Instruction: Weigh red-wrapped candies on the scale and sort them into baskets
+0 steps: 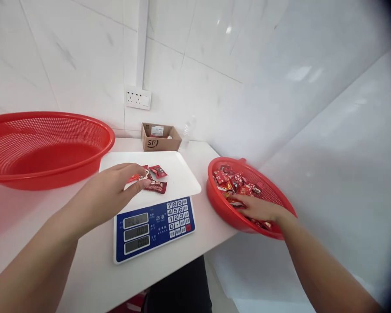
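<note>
Over the white tray (179,178) of a digital scale (154,228), my left hand (117,189) curves with its thumb and fingers apart. Small red snack packets (156,187) lie on the tray by its fingertips; one shows in the gap between thumb and fingers. My right hand (256,208) reaches into a red plastic basket (220,208) on the right, among many small wrapped packets (236,180). Its fingertips are partly hidden there, so I cannot tell whether they grip one. The scale has a blue panel with number keys and three displays.
A larger red perforated basket (52,176) stands at the left of the white table (195,243). At the back are a small cardboard box (161,143) and a clear plastic bottle (189,128), below a wall socket (138,98). White walls close off the back and right.
</note>
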`<state>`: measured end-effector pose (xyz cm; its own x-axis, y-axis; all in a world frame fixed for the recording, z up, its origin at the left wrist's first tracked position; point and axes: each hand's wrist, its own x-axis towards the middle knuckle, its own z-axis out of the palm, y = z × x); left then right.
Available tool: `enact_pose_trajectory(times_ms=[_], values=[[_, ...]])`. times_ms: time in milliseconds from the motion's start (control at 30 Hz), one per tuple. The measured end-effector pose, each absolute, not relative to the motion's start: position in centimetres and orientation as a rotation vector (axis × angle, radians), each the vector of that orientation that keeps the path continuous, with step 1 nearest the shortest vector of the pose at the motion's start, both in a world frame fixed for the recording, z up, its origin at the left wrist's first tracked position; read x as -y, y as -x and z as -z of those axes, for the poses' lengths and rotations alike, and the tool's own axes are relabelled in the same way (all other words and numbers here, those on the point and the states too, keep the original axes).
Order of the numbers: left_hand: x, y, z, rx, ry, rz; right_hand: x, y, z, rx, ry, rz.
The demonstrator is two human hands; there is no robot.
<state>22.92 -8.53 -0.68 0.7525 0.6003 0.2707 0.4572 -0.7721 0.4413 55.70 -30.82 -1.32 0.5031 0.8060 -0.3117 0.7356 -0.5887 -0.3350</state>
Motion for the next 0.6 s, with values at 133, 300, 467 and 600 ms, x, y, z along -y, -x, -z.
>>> enact_pose_trajectory(times_ms=[133,300,467,600], values=[[9.2,-22.7,0.2,-0.83,-2.562,-0.545,30.7,-56.1,3.9,1.267,2.609,-0.707],[9.9,-22.6,-0.3,-0.752,-2.554,-0.56,29.7,-55.9,4.9,1.171,2.589,-0.59],[10.3,-22.3,-0.6,-0.784,-2.534,-0.554,29.5,-57.9,3.9,0.935,2.593,-0.418],[10.3,-22.3,-0.5,-0.788,-2.537,-0.534,29.6,-58.5,2.7,0.737,2.5,-0.389]])
